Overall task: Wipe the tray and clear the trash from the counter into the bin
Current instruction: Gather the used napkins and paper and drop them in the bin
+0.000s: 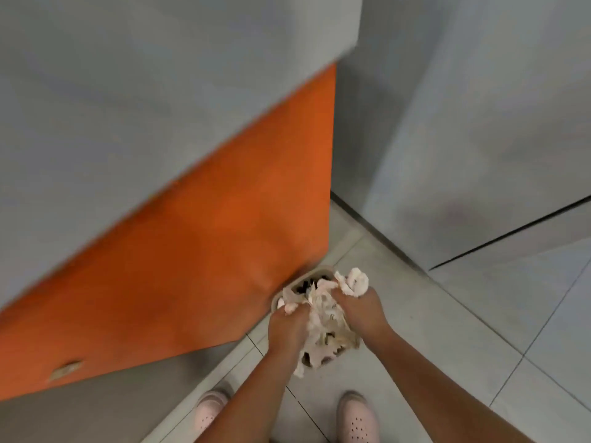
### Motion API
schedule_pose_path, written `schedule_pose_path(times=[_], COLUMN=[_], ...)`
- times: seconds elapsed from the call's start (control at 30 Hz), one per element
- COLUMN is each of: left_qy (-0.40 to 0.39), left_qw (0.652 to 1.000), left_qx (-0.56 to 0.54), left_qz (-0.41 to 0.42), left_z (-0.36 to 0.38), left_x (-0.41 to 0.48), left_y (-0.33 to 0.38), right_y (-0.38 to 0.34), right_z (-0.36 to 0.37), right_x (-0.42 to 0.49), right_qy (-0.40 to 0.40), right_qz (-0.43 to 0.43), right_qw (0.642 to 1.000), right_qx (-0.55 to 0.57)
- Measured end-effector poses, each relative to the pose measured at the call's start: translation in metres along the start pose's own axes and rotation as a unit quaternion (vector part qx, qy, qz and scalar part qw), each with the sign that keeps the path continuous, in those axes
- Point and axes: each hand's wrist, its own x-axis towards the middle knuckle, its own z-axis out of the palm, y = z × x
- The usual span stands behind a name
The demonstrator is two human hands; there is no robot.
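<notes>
Seen from above, a person stands on a pale grey tiled floor [431, 330] beside an orange-fronted counter with a grey top [192, 251], both bare arms reaching down over a small beige bin [315, 270] that sits on the floor just beside the counter's corner. The left hand [289, 324] is closed around a wad of crumpled white and beige paper trash [323, 318], and the right hand [361, 306] is clenched on the same mass, a white bunch poking up past its fingers. The trash hangs directly over the bin's mouth, which already looks full of scraps. The likely mishap is spillage: the bundle seems wider than the opening, so loose shreds could slide over the rim onto the tiles, and pressing down hard might tip the light bin. Pink perforated clogs [358, 417] show at the bottom edge. The view is motion-blurred, the tray is out of view, and no brand, label or writing can be read anywhere.
</notes>
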Motion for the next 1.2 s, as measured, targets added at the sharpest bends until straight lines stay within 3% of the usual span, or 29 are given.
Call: schedule_pose_path(times=[0.13,0.23,0.3,0.4,0.47,0.57,0.63,0.73,0.8,0.9,1.0,1.07,1.2], left_qy=[-0.006,-0.031,-0.064,-0.114,-0.112,-0.07,-0.053,-0.039,-0.051,-0.079,-0.103,-0.105,-0.086], left_qw=[0.997,0.98,0.928,0.781,0.742,0.719,0.668,0.57,0.581,0.654,0.69,0.704,0.771], left_qx=[0.073,0.161,0.308,0.546,0.609,0.654,0.704,0.77,0.761,0.704,0.668,0.656,0.577], left_qz=[0.032,0.109,0.198,0.28,0.258,0.223,0.236,0.285,0.285,0.267,0.259,0.254,0.255], left_z=[0.04,0.053,0.05,0.045,0.05,0.06,0.067,0.07,0.068,0.055,0.041,0.031,0.003], left_x=[0.09,0.143,0.167,0.187,0.193,0.207,0.215,0.218,0.214,0.198,0.171,0.141,0.06], left_y=[-0.05,-0.089,-0.115,-0.143,-0.142,-0.134,-0.134,-0.133,-0.129,-0.107,-0.077,-0.055,-0.003], right_y=[0.071,0.115,0.14,0.17,0.177,0.167,0.162,0.155,0.146,0.12,0.082,0.057,0.002], right_z=[0.03,0.046,0.05,0.051,0.055,0.064,0.07,0.07,0.06,0.041,0.023,0.014,0.003], right_x=[0.085,0.125,0.143,0.161,0.173,0.189,0.195,0.185,0.175,0.157,0.126,0.103,0.05], right_qy=[-0.024,-0.088,-0.115,-0.125,-0.125,-0.082,-0.067,-0.074,-0.098,-0.148,-0.172,-0.179,-0.144], right_qz=[-0.047,-0.054,-0.082,-0.098,-0.11,-0.14,-0.153,-0.146,-0.138,-0.104,-0.094,-0.09,-0.12], right_qw=[0.991,0.969,0.931,0.856,0.798,0.73,0.697,0.681,0.705,0.772,0.803,0.821,0.886], right_qx=[-0.12,-0.226,-0.337,-0.492,-0.579,-0.664,-0.697,-0.714,-0.689,-0.609,-0.563,-0.534,-0.423])
